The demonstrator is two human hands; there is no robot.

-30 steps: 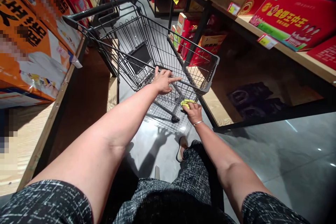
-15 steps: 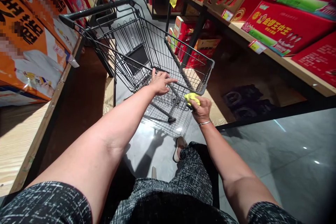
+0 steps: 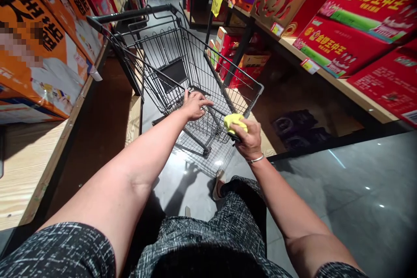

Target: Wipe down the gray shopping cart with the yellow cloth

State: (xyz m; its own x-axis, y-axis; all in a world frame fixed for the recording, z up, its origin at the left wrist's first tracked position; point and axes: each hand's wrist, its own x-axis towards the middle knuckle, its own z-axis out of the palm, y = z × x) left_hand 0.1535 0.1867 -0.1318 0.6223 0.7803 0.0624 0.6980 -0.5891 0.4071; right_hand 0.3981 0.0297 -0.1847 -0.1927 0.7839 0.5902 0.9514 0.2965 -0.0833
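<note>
A dark wire shopping cart (image 3: 166, 47) stands in front of me, its handle at the far left. My left hand (image 3: 195, 105) is at the near rim of the cart, palm down with its fingers spread and nothing held. My right hand (image 3: 249, 139) is wrapped round a bright yellow cloth (image 3: 235, 122), at the cart's near right corner. A small black part shows under the cloth; what it is I cannot tell. A bracelet circles my right wrist.
Orange boxes (image 3: 48, 30) stand on a wooden shelf (image 3: 35, 160) at the left. Red boxes (image 3: 339, 47) fill the shelf at the right, with dark packages (image 3: 295, 128) beneath it. A shiny grey floor (image 3: 325, 195) lies at the lower right.
The cart's handle has shifted slightly right and down in view, and its near end slightly left. My left hand sits slightly further left. More of the yellow cloth shows in my right hand.
</note>
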